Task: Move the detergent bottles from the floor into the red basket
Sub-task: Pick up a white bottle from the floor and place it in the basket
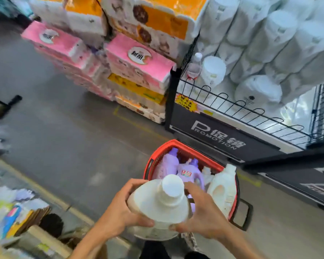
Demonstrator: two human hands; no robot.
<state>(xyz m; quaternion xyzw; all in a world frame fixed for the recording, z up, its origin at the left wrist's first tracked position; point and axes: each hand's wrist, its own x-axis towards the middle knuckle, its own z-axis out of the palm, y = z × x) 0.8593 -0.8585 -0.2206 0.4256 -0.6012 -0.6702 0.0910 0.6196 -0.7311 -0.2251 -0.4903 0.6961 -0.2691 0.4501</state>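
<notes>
**White detergent bottle held over red basket**

A large white detergent bottle (163, 200) is held upright in both hands, cap uppermost, above the near end of the red basket (176, 144). The left hand (118, 212) is clamped on the bottle's left side, with its thumb laid across the lower front and its fingers (137, 182) curled over the shoulder. The right hand (200, 212) is clamped on the right side, its thumb low on the body and its fingers curled round behind the neck. The bottle's base is hidden (contact with the basket cannot be judged).

The basket is set on the grey floor (64, 137), just beside the black promotion rack (219, 135). Two purple bottles (166, 163) are lying inside it at the far end, close together. A second white bottle (223, 186) is stood against the right wall of the basket, its cap rising above the rim.

White wrapped packs (269, 43) are stacked on the rack behind a wire rail. Pink and orange tissue packs (138, 62) are piled on the floor to its left. Much of the left edge is blurred and cannot be read.
</notes>
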